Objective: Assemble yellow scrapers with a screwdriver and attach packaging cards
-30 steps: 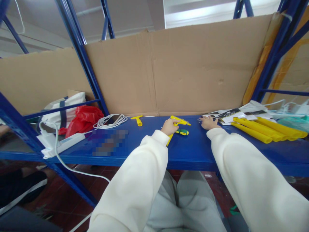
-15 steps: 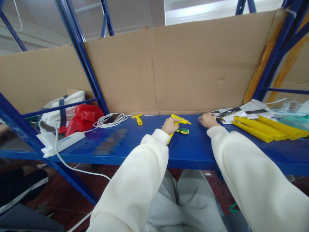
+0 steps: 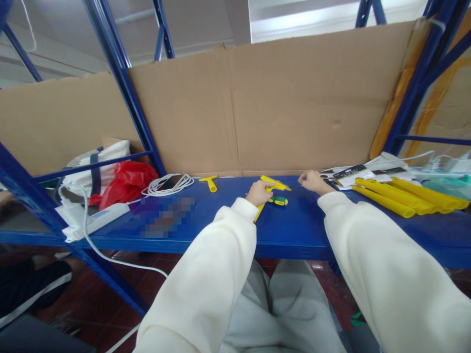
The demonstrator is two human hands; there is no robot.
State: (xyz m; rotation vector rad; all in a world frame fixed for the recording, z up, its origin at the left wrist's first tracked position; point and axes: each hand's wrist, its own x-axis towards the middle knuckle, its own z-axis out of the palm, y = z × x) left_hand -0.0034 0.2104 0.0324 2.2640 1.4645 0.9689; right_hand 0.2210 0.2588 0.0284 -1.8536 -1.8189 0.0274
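My left hand (image 3: 258,192) is closed around a yellow T-shaped tool (image 3: 276,184), whose handle slants down below my fingers and whose head points right. Beside that hand, on the blue shelf (image 3: 224,223), lies a green and yellow screwdriver handle (image 3: 279,201). To the right, my right hand (image 3: 312,181) is held just above the shelf with its fingers pinched together. Something tiny may be at its fingertips, too small to name. A second yellow T-shaped piece (image 3: 210,183) lies on the shelf left of my left hand.
Several yellow tubes (image 3: 390,198) and black-and-white packets (image 3: 351,172) lie at the right. A coiled white cable (image 3: 154,189), a phone, a red bag (image 3: 128,179) and a power strip (image 3: 99,220) are at the left. Cardboard (image 3: 287,108) stands behind the shelf.
My right hand has moved a little to the left, away from the packets and towards the yellow tool. My left hand stays in place, still gripping the tool.
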